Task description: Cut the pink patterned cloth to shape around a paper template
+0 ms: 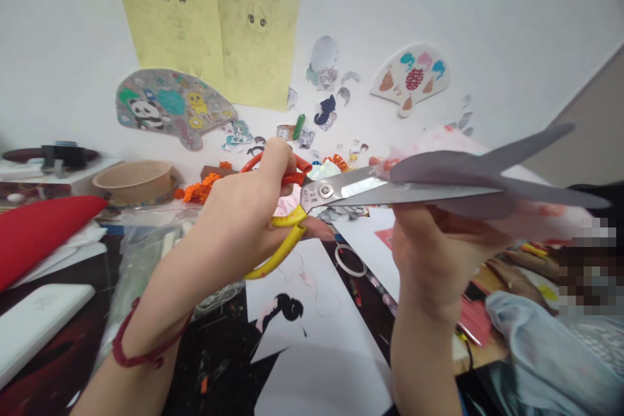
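Note:
My left hand (238, 221) is closed round the orange and yellow handles of a pair of scissors (341, 192). The steel blades point right and bite into the edge of a sheet of paper (487, 172). It is held nearly flat at eye level and looks grey, with pinkish-white and red marks. My right hand (429, 250) grips this paper from below, fingers pinched on it. A red string bracelet (141, 354) circles my left wrist.
Below lie white sheets with a black-haired figure drawing (287, 309) and a tape ring (350, 260). A brown paper bowl (134, 179), red cloth (39, 224), white box (34, 318) and plastic bag (141, 253) lie left. Another person's sleeve (550, 344) is at lower right. Yellow sketches (209, 26) hang on the wall.

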Available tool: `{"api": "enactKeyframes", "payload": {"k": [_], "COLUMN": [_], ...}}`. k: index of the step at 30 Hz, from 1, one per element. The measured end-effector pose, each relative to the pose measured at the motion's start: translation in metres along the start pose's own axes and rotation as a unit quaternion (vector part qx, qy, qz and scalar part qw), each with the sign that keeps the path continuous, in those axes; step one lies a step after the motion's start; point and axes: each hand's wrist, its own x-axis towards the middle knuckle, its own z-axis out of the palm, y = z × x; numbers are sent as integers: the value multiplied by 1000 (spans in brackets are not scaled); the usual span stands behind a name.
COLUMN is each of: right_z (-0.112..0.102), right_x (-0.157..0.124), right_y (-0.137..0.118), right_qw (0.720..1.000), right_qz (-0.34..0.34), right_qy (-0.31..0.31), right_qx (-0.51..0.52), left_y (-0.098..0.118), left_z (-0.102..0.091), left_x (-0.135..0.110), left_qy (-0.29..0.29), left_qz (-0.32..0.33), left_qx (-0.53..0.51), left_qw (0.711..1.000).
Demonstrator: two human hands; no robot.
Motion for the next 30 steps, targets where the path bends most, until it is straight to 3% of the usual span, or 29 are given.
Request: {"api": "enactKeyframes", "payload": {"k": [3,18,27,30], "right_z": [-3,0,5,6], "right_x": [0,3,0,-2], "right_y": [3,2,-4,-6], "right_qw": [1000,1000,1000,1000], "right_qz": [-14,-25,-20,11], "right_qy": [-18,6,7,21], "right_qx": [0,3,19,5], "left_y": [1,2,0,-3], "left_z": [-1,-2,2,5], "left_x": [0,-1,-3,-4], "left_qy": [3,-33,-25,1], "left_qz": [5,-21,-39,-9], "left_qx": [0,23,-24,-50], "left_qw": [1000,999,999,999]}}
